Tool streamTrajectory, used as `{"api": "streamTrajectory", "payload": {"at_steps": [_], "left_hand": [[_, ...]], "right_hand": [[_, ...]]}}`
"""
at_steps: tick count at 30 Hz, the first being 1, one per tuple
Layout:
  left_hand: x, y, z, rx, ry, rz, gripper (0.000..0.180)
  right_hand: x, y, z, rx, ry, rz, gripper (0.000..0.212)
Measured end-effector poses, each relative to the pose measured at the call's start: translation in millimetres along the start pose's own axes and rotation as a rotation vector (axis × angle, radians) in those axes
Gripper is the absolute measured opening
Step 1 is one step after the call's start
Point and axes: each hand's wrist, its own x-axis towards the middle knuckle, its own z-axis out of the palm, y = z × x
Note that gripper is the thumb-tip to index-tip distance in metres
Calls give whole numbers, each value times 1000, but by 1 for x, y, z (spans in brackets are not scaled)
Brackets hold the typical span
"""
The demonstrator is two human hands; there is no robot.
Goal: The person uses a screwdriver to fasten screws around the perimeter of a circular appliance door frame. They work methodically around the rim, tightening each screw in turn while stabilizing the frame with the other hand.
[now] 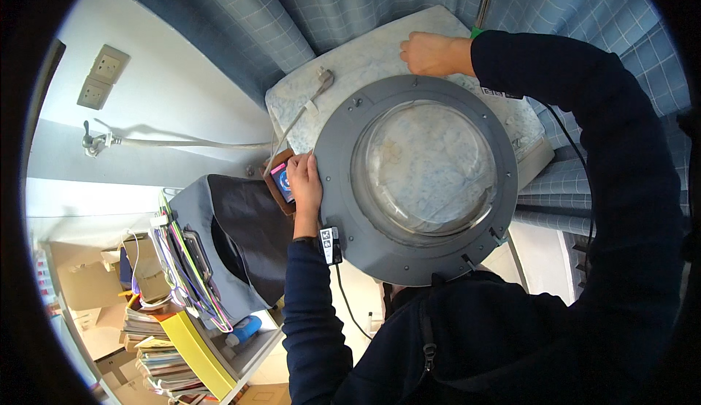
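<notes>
A big round grey washing-machine door with a domed glass window stands swung open in front of me. My left hand rests at the door's left rim, beside a small lit screen in a brown case. My right hand is closed, pressed on the pale patterned top of the machine just above the door's upper rim. It is unclear whether it grips anything. Both arms wear dark blue sleeves.
A grey and black bag stands open at the left. Below it are stacked books and a yellow box. A hose and tap run along the white wall with sockets. A blue checked curtain hangs behind.
</notes>
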Motion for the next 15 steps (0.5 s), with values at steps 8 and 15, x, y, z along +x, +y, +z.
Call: {"api": "streamTrajectory", "payload": {"at_steps": [8, 15], "left_hand": [[-2, 1, 0, -29, 8, -12, 25], [-3, -3, 2, -57, 18, 7, 24]], "right_hand": [[10, -4, 2, 138, 82, -60, 13], [18, -2, -12, 369, -332, 318, 11]]}}
